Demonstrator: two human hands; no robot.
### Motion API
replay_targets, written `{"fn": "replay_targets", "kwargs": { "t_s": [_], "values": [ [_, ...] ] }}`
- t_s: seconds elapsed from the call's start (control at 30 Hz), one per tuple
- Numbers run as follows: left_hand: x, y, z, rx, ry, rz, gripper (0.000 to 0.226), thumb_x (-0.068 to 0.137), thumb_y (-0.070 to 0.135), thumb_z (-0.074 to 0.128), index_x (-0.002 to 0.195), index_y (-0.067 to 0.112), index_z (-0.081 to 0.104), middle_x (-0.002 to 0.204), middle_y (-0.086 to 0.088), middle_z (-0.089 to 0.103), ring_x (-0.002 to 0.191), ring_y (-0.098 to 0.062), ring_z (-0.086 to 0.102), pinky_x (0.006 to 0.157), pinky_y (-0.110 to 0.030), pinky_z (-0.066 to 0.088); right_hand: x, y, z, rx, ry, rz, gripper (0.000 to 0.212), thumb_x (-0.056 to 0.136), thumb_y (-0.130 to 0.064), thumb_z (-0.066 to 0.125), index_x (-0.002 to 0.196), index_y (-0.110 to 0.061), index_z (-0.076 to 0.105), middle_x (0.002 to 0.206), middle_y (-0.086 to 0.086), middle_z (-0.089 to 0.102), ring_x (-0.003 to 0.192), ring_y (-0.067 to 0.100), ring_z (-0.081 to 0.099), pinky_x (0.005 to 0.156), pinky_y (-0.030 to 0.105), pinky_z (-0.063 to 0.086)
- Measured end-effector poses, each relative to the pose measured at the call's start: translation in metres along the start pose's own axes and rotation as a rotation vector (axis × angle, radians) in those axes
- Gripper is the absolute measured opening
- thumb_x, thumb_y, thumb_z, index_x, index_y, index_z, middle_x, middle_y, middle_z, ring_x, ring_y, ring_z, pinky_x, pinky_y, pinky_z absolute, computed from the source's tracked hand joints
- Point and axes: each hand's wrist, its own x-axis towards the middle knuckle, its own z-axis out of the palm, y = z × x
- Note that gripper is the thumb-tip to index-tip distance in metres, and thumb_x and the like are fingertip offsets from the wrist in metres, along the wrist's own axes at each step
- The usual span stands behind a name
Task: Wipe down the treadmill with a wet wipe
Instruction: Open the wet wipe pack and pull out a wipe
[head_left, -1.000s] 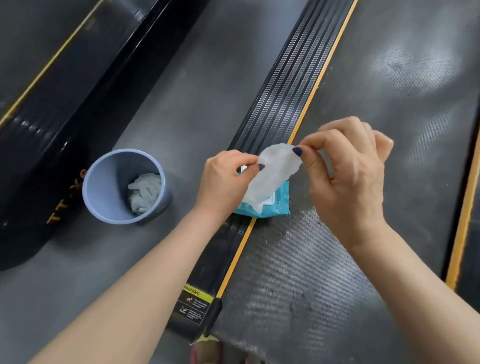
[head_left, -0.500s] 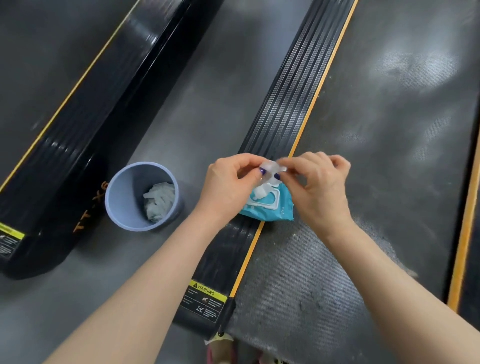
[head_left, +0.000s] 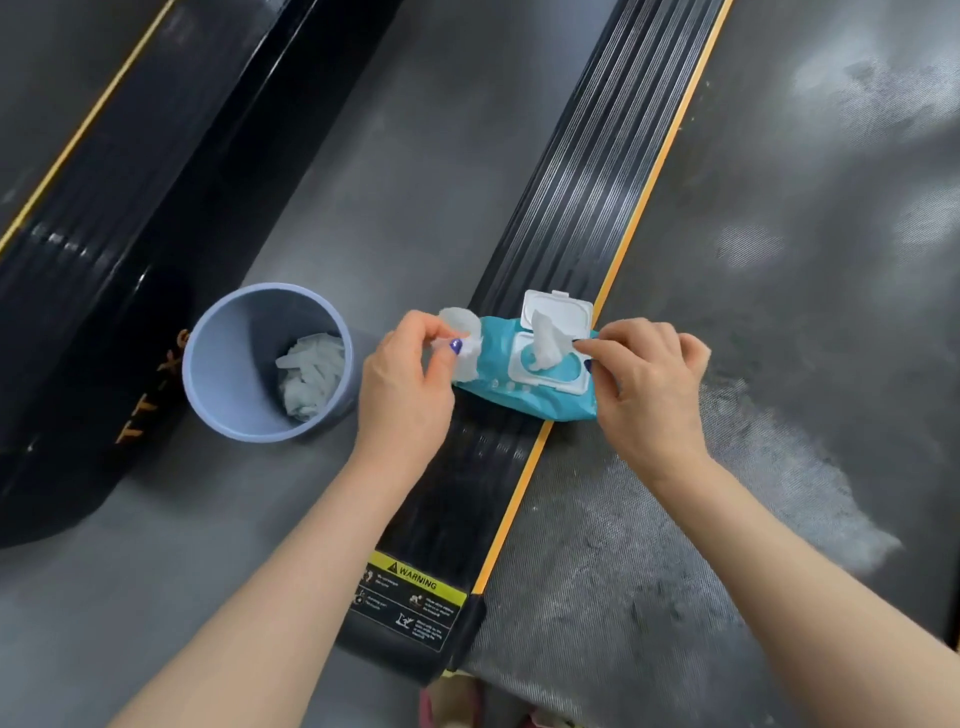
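A teal pack of wet wipes (head_left: 524, 387) lies across the treadmill's black ribbed side rail (head_left: 582, 208), its white flip lid (head_left: 558, 309) standing open with a wipe sticking up out of the opening. My left hand (head_left: 410, 379) pinches a pulled-out white wet wipe (head_left: 465, 345) just left of the pack. My right hand (head_left: 649, 379) rests at the pack's right end, fingertips at the lid frame. The dusty grey treadmill belt (head_left: 727, 364) stretches to the right.
A blue-grey bin (head_left: 218, 364) with used wipes inside stands on the floor left of the rail. Another black treadmill (head_left: 104, 208) lies at far left. A yellow warning label (head_left: 415, 582) marks the rail's near end.
Both hands were together over the pack pulling a wipe. Now they have parted: the left hand carries the wipe off to the left, the right stays at the pack, whose open lid shows.
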Motion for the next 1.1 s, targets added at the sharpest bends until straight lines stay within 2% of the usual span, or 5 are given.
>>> {"fn": "replay_targets", "kwargs": {
  "t_s": [0.23, 0.73, 0.83, 1.0, 1.1],
  "values": [
    [0.026, -0.035, 0.036, 0.229, -0.074, 0.206, 0.032, 0.100, 0.004, 0.049, 0.122, 0.014, 0.071, 0.113, -0.007, 0.066, 0.111, -0.025, 0.053, 0.092, -0.045, 0.048, 0.008, 0.012, 0.057, -0.153, -0.256, -0.105, 0.043, 0.078, -0.012, 0.084, 0.118, -0.020, 0.070, 0.119, 0.010, 0.064, 0.111, 0.035, 0.059, 0.095, 0.047, 0.024],
    [0.102, -0.029, 0.100, 0.343, -0.232, 0.121, 0.034, 0.105, 0.024, 0.047, 0.135, 0.016, 0.061, 0.127, -0.008, 0.055, 0.127, -0.025, 0.040, 0.103, -0.036, 0.035, 0.010, 0.036, 0.095, -0.159, -0.119, -0.135, 0.005, 0.070, -0.014, 0.081, 0.068, -0.016, 0.076, 0.096, 0.009, 0.057, 0.101, 0.025, 0.039, 0.094, 0.043, 0.022],
    [0.113, -0.030, 0.109, 0.382, -0.262, 0.157, 0.036, 0.105, 0.027, 0.050, 0.139, 0.017, 0.059, 0.127, -0.009, 0.055, 0.128, -0.027, 0.039, 0.103, -0.035, 0.034, 0.012, 0.032, 0.098, -0.261, -0.116, -0.061, 0.027, 0.061, -0.012, 0.088, 0.078, -0.009, 0.068, 0.101, 0.013, 0.056, 0.103, 0.028, 0.038, 0.093, 0.046, 0.026],
    [0.113, -0.027, 0.110, 0.293, -0.239, 0.270, 0.034, 0.100, 0.011, 0.051, 0.120, 0.028, 0.073, 0.091, 0.006, 0.044, 0.104, -0.017, 0.040, 0.082, -0.019, 0.027, 0.019, 0.032, 0.089, -0.382, -0.085, 0.030, 0.100, 0.050, -0.037, 0.095, 0.135, -0.011, 0.049, 0.134, 0.015, 0.043, 0.127, 0.030, 0.032, 0.098, 0.044, 0.022],
    [0.102, -0.025, 0.100, 0.259, -0.213, 0.372, 0.044, 0.091, -0.004, 0.050, 0.108, 0.025, 0.079, 0.083, 0.008, 0.042, 0.097, -0.012, 0.037, 0.081, -0.017, 0.026, 0.014, 0.032, 0.077, -0.370, -0.107, 0.003, 0.090, 0.056, -0.038, 0.092, 0.134, -0.012, 0.055, 0.143, 0.015, 0.044, 0.136, 0.029, 0.028, 0.100, 0.045, 0.021]
  ]
}}
